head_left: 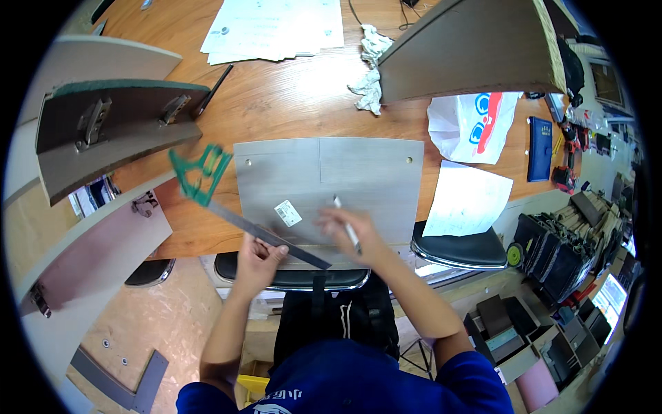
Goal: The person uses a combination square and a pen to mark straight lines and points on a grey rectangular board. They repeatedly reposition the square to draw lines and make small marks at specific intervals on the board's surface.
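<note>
Hands (pixel 259 268) (pixel 367 238) curled, ruler (pixel 238 219) in left, pen (pixel 353 239) in right

Head view: wide fisheye, looking down from person's head. Blue shirt (pixel 345 369) very close at bottom edge; table (pixel 289 96) farther off, centre to top; floor (pixel 176 324) lower left.

Orange-brown wood-grain table (pixel 289 103), glossy and brightly lit toward its far part; black padded seats (pixel 460 247) along its near edge, left and right. Tan scuffed floor (pixel 162 317) near left; open boxes (pixel 507 324) piled near right, beside a bright panel (pixel 609 298), window or screen unclear.
</note>
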{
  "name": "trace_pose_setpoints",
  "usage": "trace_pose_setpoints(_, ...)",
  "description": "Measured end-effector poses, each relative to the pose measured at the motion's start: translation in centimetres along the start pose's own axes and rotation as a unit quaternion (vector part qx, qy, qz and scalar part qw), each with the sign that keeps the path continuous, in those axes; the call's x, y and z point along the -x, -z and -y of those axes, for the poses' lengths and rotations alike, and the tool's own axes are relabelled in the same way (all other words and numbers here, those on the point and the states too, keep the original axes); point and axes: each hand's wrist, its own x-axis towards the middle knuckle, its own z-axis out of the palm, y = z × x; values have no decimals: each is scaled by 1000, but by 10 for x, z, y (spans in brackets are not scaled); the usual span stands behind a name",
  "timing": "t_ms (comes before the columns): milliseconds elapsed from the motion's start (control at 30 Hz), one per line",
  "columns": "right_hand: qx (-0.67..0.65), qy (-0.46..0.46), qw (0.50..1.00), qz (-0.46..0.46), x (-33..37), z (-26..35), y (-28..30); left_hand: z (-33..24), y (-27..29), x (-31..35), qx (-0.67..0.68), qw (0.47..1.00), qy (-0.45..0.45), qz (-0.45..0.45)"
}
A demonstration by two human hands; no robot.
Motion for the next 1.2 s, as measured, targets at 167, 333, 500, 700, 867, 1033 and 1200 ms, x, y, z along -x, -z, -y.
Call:
trace_pose_setpoints(167, 226, -1, 966, 122, 23, 42, -21, 31, -39, 18, 147, 980, -38, -130)
trace_pose_setpoints(333, 272, 16, 958, 91, 19, 27, -23, 47, -49, 8, 200, 966, -53, -155)
trace_pose_setpoints(500, 344, 39, 932, 107, 15, 16, -19, 44, -32, -4, 223, 961, -55, -156)
trace_pose_setpoints(700, 369, 81, 922, 83, 5, -1, -5, 54, 7, -29, 272, 939, -37, -207)
trace_pose_setpoints(867, 384, 120, 913, 63, -15, -13, -8, 62, 15, -38, 288, 931, 21, -223)
trace_pose_setpoints(1033, 414, 107, 902, 52, -27, -23, 1, 69, 54, -35, -30, 976, 4, -213)
trace_pose_setpoints(1200, 426, 135, 895, 12, -23, -29, 18, 23, 69, -58, -515, 771, -286, -243)
